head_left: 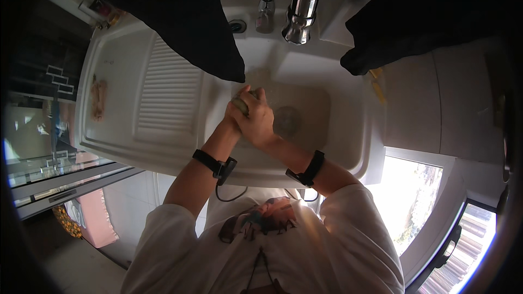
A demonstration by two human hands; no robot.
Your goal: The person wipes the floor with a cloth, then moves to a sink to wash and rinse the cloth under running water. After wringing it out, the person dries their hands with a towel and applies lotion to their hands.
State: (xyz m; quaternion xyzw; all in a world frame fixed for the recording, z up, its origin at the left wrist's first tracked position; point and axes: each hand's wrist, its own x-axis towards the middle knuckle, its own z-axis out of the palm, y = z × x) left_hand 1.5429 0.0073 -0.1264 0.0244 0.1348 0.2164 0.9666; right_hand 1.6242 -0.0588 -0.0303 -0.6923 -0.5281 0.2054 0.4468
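Over the smooth white sink basin (316,97), the right hand (260,118) curls its fingers around a rounded, pale green lump (240,105), maybe so it won't slip. The left hand (231,117) is mostly covered; I can't tell its grip. One shiny silver tap (299,24) stands at one o'clock.

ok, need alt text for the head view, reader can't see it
Left hand and right hand clasp a partly hidden greenish object over a white sink. A ribbed drainboard lies left; a chrome faucet stands at the far side. Each wrist wears a black strap.
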